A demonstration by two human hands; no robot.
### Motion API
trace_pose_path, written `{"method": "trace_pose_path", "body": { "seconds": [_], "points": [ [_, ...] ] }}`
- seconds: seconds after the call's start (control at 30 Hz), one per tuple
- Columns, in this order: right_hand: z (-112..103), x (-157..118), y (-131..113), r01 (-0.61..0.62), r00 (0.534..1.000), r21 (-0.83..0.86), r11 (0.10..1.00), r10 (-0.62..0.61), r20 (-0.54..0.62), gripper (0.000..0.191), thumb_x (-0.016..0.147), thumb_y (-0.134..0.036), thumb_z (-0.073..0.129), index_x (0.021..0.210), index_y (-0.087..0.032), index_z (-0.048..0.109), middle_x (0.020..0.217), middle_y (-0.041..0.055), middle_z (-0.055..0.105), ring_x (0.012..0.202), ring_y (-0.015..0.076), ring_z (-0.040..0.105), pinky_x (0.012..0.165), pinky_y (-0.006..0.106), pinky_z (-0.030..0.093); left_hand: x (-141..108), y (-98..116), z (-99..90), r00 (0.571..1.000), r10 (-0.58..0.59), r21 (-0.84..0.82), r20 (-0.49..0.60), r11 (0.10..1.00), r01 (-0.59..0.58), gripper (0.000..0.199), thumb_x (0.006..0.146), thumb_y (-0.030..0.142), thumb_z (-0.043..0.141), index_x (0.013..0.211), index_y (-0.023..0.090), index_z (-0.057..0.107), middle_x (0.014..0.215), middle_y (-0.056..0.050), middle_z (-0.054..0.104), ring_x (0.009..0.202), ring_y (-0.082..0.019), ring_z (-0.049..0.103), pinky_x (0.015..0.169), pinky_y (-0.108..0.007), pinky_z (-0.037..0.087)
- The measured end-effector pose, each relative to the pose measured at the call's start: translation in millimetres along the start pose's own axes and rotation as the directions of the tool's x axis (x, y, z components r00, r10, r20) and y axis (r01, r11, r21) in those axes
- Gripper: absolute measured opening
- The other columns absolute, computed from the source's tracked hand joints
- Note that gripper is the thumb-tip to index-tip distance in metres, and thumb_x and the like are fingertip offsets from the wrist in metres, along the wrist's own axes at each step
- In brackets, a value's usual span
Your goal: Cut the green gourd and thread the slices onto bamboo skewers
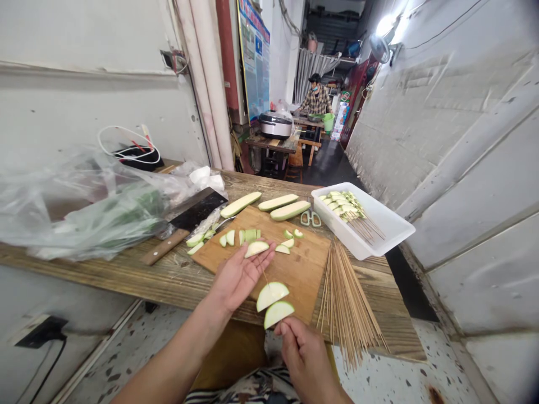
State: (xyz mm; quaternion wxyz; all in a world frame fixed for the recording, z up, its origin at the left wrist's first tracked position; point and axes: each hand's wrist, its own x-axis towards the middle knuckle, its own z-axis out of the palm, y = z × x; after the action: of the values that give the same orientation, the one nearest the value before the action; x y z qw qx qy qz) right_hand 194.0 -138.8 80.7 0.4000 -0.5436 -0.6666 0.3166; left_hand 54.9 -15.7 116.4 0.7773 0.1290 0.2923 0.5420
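My left hand is palm up over the cutting board, holding a half-round zucchini slice between thumb and fingers. My right hand, fingers closed, grips the lower end of a bamboo skewer. Two larger zucchini slices are threaded on that skewer, whose tip points toward my left palm. Cut zucchini pieces lie on the board beyond my left hand, and a few small ones are to their right. Several zucchini halves rest past the board's far edge.
Right of the board lies a fan of bamboo skewers. A white plastic tub holds finished skewers. A cleaver, plastic bags and green-handled scissors are on the wooden table. A person stands at a far table.
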Motion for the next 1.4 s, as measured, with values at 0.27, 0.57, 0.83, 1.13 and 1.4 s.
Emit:
{"method": "trace_pose_path", "body": {
  "seconds": [0.27, 0.57, 0.83, 1.13, 1.4],
  "points": [
    [-2, -1, -2, 0.014, 1.0, 0.01, 1.0, -0.014, -0.002, 0.027, 0.092, -0.024, 0.036, 0.074, -0.018, 0.054, 0.059, -0.0012, 0.052, 0.048, 0.0105, 0.046, 0.047, 0.019, 0.034, -1, 0, 2.8, 1.0, -0.004, 0.011, -0.028, 1.0, 0.004, 0.033, 0.09, 0.022, 0.038, 0.111, 0.003, 0.054, 0.114, -0.023, 0.059, 0.112, -0.026, 0.054, 0.094, -0.036, 0.046],
    [-2, 0, -2, 0.022, 1.0, 0.002, 1.0, -0.022, -0.015, 0.028, 0.092, -0.024, 0.035, 0.074, -0.017, 0.055, 0.056, -0.0019, 0.051, 0.048, 0.0106, 0.046, 0.047, 0.019, 0.034, -2, 0, 3.5, 1.0, 0.001, 0.011, -0.024, 1.0, -0.001, 0.032, 0.089, 0.021, 0.039, 0.11, 0.003, 0.055, 0.113, -0.024, 0.06, 0.111, -0.026, 0.055, 0.093, -0.036, 0.047],
    [-1, -1, -1, 0.035, 0.999, -0.003, 0.999, -0.035, -0.014, 0.028, 0.092, -0.025, 0.035, 0.074, -0.017, 0.056, 0.057, -0.0016, 0.052, 0.047, 0.0107, 0.046, 0.047, 0.019, 0.034, -4, -3, 2.6, 0.999, 0.043, 0.07, -0.007, 0.997, -0.042, 0.026, 0.087, 0.018, 0.043, 0.103, 0.005, 0.059, 0.108, -0.021, 0.064, 0.109, -0.025, 0.057, 0.093, -0.037, 0.046],
    [-1, 1, -4, 0.019, 1.0, 0.008, 1.0, -0.019, -0.018, 0.027, 0.092, -0.023, 0.035, 0.075, -0.017, 0.056, 0.058, -0.002, 0.051, 0.049, 0.0108, 0.046, 0.051, 0.02, 0.034, -1, -7, 6.8, 0.995, 0.071, 0.102, -0.068, 0.993, -0.064, 0.022, 0.087, 0.018, 0.043, 0.096, 0.006, 0.06, 0.097, -0.019, 0.067, 0.098, -0.025, 0.063, 0.086, -0.039, 0.05],
    [0, 2, -5, 0.002, 1.0, 0.02, 1.0, -0.001, -0.025, 0.027, 0.091, -0.023, 0.036, 0.074, -0.017, 0.056, 0.055, -0.003, 0.05, 0.047, 0.0105, 0.045, 0.048, 0.019, 0.032, 1, -14, 4.6, 0.986, 0.149, 0.109, -0.076, 0.984, -0.14, 0.021, 0.087, 0.023, 0.046, 0.09, 0.01, 0.061, 0.1, -0.015, 0.067, 0.099, -0.023, 0.062, 0.089, -0.04, 0.048]
  ]
}}
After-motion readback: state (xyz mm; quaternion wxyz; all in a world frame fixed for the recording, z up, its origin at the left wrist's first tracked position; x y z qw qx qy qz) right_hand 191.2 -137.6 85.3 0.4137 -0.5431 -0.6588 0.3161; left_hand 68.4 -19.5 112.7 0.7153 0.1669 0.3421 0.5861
